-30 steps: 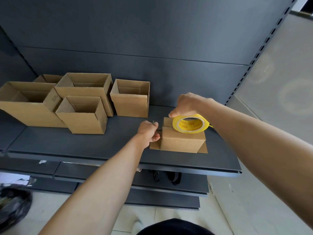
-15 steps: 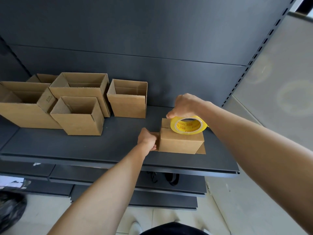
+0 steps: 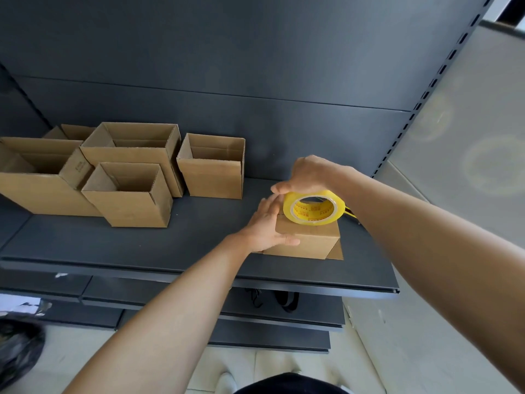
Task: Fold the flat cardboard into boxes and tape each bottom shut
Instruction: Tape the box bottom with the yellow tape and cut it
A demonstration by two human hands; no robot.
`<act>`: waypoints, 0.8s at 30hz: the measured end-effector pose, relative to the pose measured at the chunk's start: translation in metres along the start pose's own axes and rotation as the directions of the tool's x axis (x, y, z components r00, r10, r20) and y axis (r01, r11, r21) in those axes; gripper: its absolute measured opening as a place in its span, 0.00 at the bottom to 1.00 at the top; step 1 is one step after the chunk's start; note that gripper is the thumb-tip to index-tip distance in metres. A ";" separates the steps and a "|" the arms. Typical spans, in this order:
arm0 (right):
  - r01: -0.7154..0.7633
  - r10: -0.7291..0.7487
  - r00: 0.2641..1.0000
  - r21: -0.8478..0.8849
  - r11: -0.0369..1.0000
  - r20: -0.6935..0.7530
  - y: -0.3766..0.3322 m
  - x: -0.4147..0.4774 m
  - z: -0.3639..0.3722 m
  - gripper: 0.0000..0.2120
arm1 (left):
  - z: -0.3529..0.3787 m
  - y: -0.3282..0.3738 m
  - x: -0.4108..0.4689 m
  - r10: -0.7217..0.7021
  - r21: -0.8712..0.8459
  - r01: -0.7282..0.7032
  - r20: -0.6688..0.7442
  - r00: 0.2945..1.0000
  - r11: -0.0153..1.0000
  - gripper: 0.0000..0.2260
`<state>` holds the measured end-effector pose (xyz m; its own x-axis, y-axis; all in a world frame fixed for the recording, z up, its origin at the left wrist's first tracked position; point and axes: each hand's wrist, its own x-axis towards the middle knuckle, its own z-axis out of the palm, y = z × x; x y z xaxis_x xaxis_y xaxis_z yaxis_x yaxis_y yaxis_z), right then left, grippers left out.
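Observation:
A small cardboard box stands upside down on the dark shelf, its flaps splayed out at the base. A yellow tape roll rests on the box's top face. My right hand grips the roll from behind and above. My left hand lies flat with fingers spread against the box's left side and top edge, its fingertips reaching the roll. A short tail of tape sticks out to the right of the roll.
Several folded open boxes stand grouped at the shelf's back left, one closest to my hands. The shelf's back panel rises behind. Lower shelves and a pale floor lie below, with a dark bag at bottom left.
My left hand has opened from a fist at the box's left side and now lies flat along its left top edge. The roll and right hand have hardly shifted.

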<state>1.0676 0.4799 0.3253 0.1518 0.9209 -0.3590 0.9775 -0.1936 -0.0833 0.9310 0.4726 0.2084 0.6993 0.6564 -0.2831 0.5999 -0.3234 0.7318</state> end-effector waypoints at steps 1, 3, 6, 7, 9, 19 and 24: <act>-0.004 0.004 1.000 0.038 0.999 0.008 0.004 0.000 -0.003 0.25 | 0.001 -0.005 0.003 0.024 0.018 -0.024 -0.021 0.999 1.000 0.49; -0.013 0.009 0.999 0.099 0.995 0.037 0.017 -0.002 -0.010 0.24 | 0.002 -0.009 0.004 0.065 0.047 -0.064 -0.028 0.997 0.997 0.45; -0.018 0.008 0.997 0.132 0.991 0.074 0.035 -0.005 -0.015 0.26 | -0.001 -0.012 0.005 0.125 0.078 -0.124 -0.003 0.992 0.989 0.41; -0.013 0.003 0.997 0.136 0.991 0.073 0.037 -0.005 -0.014 0.27 | -0.002 -0.012 0.005 0.135 0.096 -0.135 0.006 0.991 0.986 0.40; -0.002 -0.008 0.997 0.133 0.991 0.071 0.036 -0.003 -0.012 0.27 | -0.004 -0.011 0.005 0.137 0.113 -0.140 0.028 0.990 0.984 0.39; -0.136 0.147 0.982 -0.098 0.986 0.118 0.074 -0.010 -0.009 0.31 | -0.007 -0.001 0.002 0.099 0.194 -0.111 0.070 0.993 0.975 0.43; -0.212 0.235 0.960 -0.151 0.965 0.153 0.105 -0.016 -0.019 0.31 | -0.006 -0.004 0.003 0.072 0.195 -0.081 0.052 0.996 0.977 0.43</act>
<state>1.1708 0.4511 0.3397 0.3530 0.7867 -0.5065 0.9336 -0.3315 0.1359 0.9278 0.4801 0.2085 0.7601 0.5949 -0.2614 0.6054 -0.5023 0.6174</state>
